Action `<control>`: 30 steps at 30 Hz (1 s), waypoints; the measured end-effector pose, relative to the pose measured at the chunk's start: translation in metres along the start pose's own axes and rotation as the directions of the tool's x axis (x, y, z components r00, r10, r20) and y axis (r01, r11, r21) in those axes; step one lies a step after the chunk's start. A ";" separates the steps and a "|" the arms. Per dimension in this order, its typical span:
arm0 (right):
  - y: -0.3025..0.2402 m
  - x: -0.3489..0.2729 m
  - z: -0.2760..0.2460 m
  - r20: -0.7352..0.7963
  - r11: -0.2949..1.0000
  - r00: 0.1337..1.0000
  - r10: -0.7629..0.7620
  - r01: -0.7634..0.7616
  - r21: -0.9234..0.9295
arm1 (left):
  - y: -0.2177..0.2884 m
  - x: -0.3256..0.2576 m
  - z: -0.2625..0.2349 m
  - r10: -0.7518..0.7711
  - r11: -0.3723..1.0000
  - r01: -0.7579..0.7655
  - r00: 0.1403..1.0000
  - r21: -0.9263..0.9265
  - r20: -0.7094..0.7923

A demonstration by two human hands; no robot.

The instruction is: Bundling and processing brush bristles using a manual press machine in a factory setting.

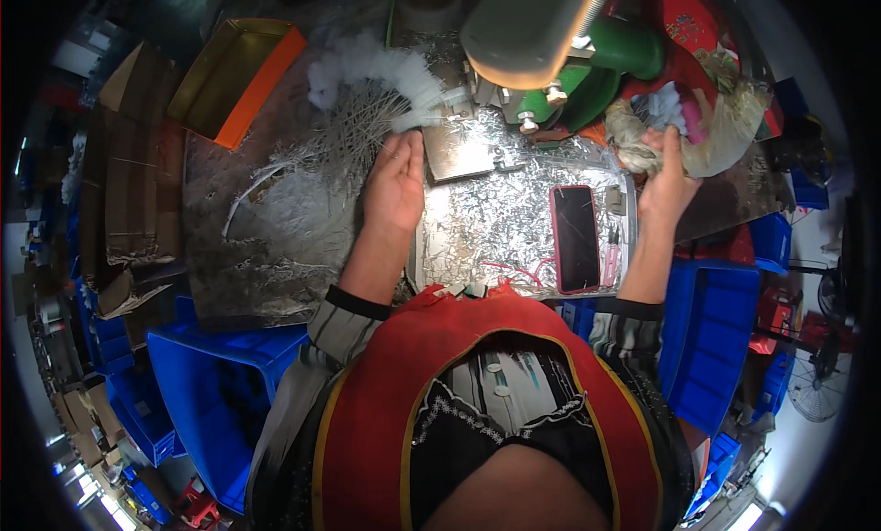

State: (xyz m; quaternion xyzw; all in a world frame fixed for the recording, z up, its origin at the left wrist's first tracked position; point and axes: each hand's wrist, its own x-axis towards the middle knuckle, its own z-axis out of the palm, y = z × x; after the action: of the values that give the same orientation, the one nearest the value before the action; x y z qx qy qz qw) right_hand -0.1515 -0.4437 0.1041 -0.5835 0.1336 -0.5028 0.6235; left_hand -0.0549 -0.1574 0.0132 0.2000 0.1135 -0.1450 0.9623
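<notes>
My left hand lies palm up with its fingers stretched out together, holding nothing that I can see. Its fingertips are beside a flat metal block and a heap of thin metal wires with whitish translucent plastic pieces at their far ends. At the right, my right hand is closed on the edge of a crumpled translucent plastic bag. The bag covers some of its fingers. Bluish-white and pink material shows inside the bag.
A green machine with bolts stands at the back, under a lamp head. A phone lies on the shaving-covered tray. An orange box sits far left; blue bins flank me below the table.
</notes>
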 end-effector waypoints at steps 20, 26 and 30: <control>-0.005 0.009 -0.005 0.179 0.997 0.981 -0.068 0.058 0.057 | 0.098 0.057 -0.006 -0.027 -0.693 -0.298 0.921 0.656 0.390; -0.047 0.026 -0.001 0.018 0.967 0.983 0.184 -0.178 -0.182 | 0.083 0.046 0.027 -0.028 -0.680 -0.232 0.956 0.695 0.292; -0.088 0.056 0.002 0.156 0.910 0.953 0.261 -0.189 -0.369 | 0.073 0.040 0.040 0.071 -0.777 -0.183 0.926 0.602 0.372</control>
State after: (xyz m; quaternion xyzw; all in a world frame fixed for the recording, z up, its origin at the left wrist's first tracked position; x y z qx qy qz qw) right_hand -0.1652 -0.4702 0.2040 -0.7136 0.2236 -0.3336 0.5740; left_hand 0.0126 -0.1196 0.0633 0.9722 -0.1634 0.0242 0.1662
